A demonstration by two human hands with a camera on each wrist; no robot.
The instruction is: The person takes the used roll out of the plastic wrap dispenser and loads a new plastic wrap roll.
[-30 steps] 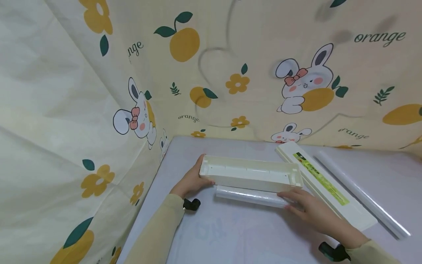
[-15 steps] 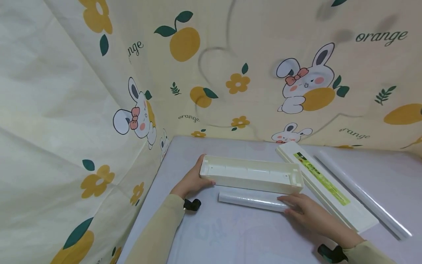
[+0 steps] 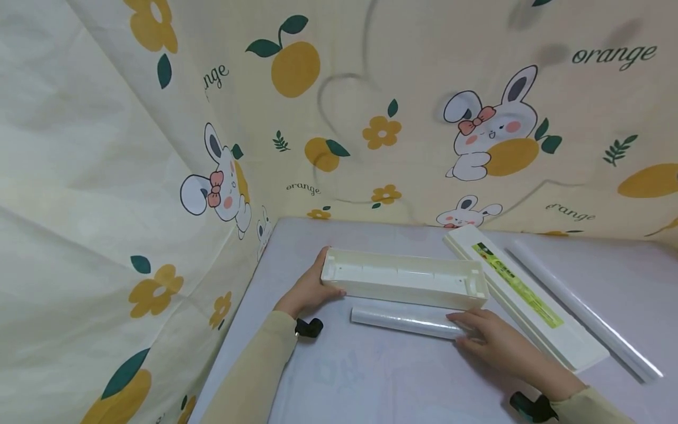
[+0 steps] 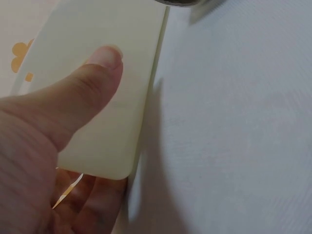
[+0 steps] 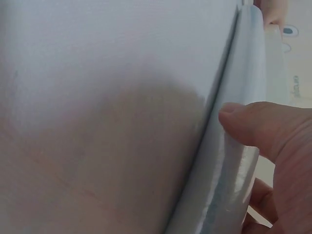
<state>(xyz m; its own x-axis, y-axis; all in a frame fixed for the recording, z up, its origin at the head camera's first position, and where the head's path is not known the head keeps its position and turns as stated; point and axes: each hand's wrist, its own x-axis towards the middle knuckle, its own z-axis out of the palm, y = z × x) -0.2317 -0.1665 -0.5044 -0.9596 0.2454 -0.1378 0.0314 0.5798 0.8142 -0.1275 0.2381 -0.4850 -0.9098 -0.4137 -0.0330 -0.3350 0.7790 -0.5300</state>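
Observation:
A long cream open-topped box (image 3: 397, 294) lies across the table. My left hand (image 3: 309, 290) grips its left end; in the left wrist view the thumb (image 4: 105, 57) presses the outer wall while fingers reach under the end. Just in front of the box lies a roll of clear plastic wrap (image 3: 402, 323), roughly parallel to it. My right hand (image 3: 503, 341) holds the roll near its right end. The right wrist view has the thumb (image 5: 243, 119) on the near side of the wrap roll (image 5: 241, 68), with other fingers partly hidden behind it.
To the right, a long white lid-like piece (image 3: 577, 344) with a green-yellow label (image 3: 519, 288) lies slanted. Beyond it rests a longer clear roll (image 3: 588, 312). A patterned curtain (image 3: 344, 118) stands behind the white table (image 3: 371, 377) and along its left side.
The wrap roll, in my right hand, has shifted slightly toward me and right, opening a narrow gap from the box. My left hand and the box have stayed nearly still.

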